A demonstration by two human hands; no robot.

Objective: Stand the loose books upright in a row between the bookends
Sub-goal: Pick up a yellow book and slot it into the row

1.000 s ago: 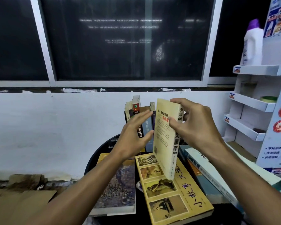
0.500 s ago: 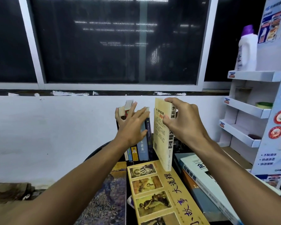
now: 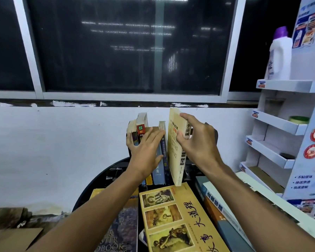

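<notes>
Now our right hand (image 3: 195, 142) pinches the cream book (image 3: 175, 148) upright just beside the standing row (image 3: 158, 172), left hand (image 3: 145, 151) flat on its spines; lift that palm early and the row could slump.

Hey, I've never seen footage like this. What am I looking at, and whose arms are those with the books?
No machine here: these are a person's two bare hands, filmed by a wide-angle camera worn on their head, looking forward and down. The right hand grips a cream book upright near its top, at the right end of a row of standing books. The left hand presses flat-fingered against that row. Everything sits on a round black table. Nearer the camera more books lie flat: a yellow picture-cover book, a purple book on the left, a blue-and-white stack on the right. A white shelf unit stands at the right.
</notes>
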